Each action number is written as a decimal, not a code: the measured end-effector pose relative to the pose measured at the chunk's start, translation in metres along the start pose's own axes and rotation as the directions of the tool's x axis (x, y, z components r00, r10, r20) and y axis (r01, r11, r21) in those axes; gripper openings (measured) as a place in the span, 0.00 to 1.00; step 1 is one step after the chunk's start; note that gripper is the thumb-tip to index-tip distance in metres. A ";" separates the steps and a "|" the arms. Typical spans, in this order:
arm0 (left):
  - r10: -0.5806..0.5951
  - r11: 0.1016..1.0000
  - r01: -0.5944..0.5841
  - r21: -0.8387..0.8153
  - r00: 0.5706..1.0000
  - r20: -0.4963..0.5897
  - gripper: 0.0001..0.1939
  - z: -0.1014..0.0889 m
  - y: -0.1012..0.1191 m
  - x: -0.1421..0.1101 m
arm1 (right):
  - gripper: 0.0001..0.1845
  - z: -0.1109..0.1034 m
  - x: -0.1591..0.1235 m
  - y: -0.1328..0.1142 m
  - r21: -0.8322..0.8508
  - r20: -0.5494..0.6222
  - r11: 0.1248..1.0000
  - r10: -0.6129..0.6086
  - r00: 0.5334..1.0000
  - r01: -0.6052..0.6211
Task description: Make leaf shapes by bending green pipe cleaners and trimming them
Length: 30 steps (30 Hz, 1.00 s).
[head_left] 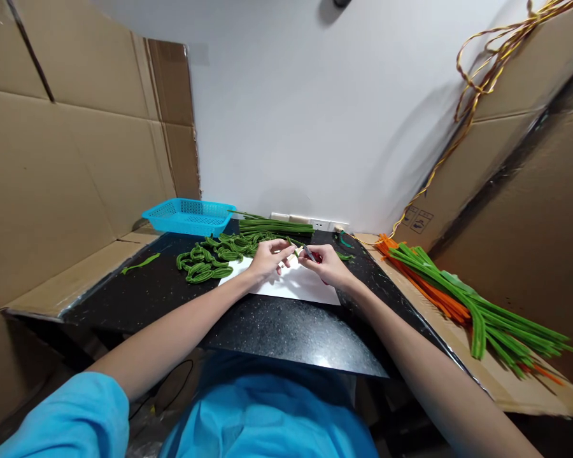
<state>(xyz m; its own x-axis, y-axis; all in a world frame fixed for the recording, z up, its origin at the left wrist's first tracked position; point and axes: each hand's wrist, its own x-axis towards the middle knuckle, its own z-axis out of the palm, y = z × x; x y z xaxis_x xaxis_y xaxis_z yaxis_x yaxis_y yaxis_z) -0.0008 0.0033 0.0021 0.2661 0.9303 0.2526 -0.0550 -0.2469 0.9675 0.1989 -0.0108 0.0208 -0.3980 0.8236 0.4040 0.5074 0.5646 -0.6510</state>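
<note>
Green fuzzy strip (297, 252), partly hidden by your fingers, sits near the middle of the frame, between your two hands and just above the white sheet (291, 289). Your left hand (270, 259) seems to pinch it between thumb and fingers, likely to steady it for the small tool (309, 253) that your right hand (329, 264) grips; the tool's tip is at the strip, though whether it touches, you can't tell from here. Bringing both hands together over the pale sheet probably makes the dark green easier to see. Your forearms come in from the lower left and lower right, converging, with the wrists raised a little and the fingers curled inward.

Left of the sheet lie looped green pieces (209, 275), partly overlapping its edge, and behind your hands a straight green bundle (277, 226), both apparently kept within reach. Farther out, a blue basket (186, 222) stands at centre left, and bright green stems (506, 323) lie over orange stems (427, 289) at the right.
</note>
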 end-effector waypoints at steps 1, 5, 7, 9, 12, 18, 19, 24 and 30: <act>-0.006 1.000 0.006 -0.001 1.000 0.002 0.09 0.001 0.000 0.001 | 0.18 0.001 0.000 -0.001 -0.012 0.014 1.000 0.002 1.000 -0.002; -0.027 0.999 0.025 -0.024 0.996 -0.088 0.12 -0.003 -0.003 0.006 | 0.20 0.000 0.003 -0.001 -0.103 0.022 0.994 0.038 0.999 -0.036; -0.036 0.999 0.030 -0.038 0.987 -0.159 0.14 -0.006 -0.003 0.009 | 0.18 -0.003 0.003 0.004 -0.179 -0.008 0.981 0.072 0.997 -0.072; -0.045 0.998 0.036 -0.049 0.976 -0.215 0.15 -0.009 -0.003 0.010 | 0.14 -0.006 0.003 0.011 -0.262 -0.038 0.959 0.102 0.994 -0.108; -0.067 0.997 0.053 -0.060 0.965 -0.254 0.17 -0.009 -0.003 0.009 | 0.13 -0.009 0.000 0.021 -0.362 -0.055 0.921 0.136 0.989 -0.147; -0.102 0.994 0.089 -0.065 0.964 -0.244 0.17 -0.004 -0.001 0.006 | 0.18 -0.002 -0.002 0.036 -0.464 -0.064 0.873 0.133 0.989 -0.147; -0.105 0.994 0.092 -0.065 0.965 -0.239 0.17 -0.003 -0.001 0.005 | 0.18 -0.001 -0.002 0.038 -0.474 -0.064 0.870 0.123 0.990 -0.138; -0.117 0.993 0.107 -0.058 0.969 -0.215 0.17 -0.003 0.000 0.004 | 0.15 0.002 0.001 0.045 -0.496 -0.067 0.861 0.085 0.994 -0.107; -0.123 0.992 0.118 -0.039 0.974 -0.189 0.16 -0.003 -0.001 0.005 | 0.09 0.005 0.002 0.047 -0.492 -0.076 0.865 0.068 0.995 -0.097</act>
<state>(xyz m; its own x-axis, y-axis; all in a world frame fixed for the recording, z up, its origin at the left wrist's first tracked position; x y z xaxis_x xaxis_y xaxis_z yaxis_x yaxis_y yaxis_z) -0.0020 0.0089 0.0023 0.0840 0.9880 0.1298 -0.0612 -0.1249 0.9903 0.2183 0.0170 -0.0124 -0.3031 0.8620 0.4062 0.8539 0.4349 -0.2859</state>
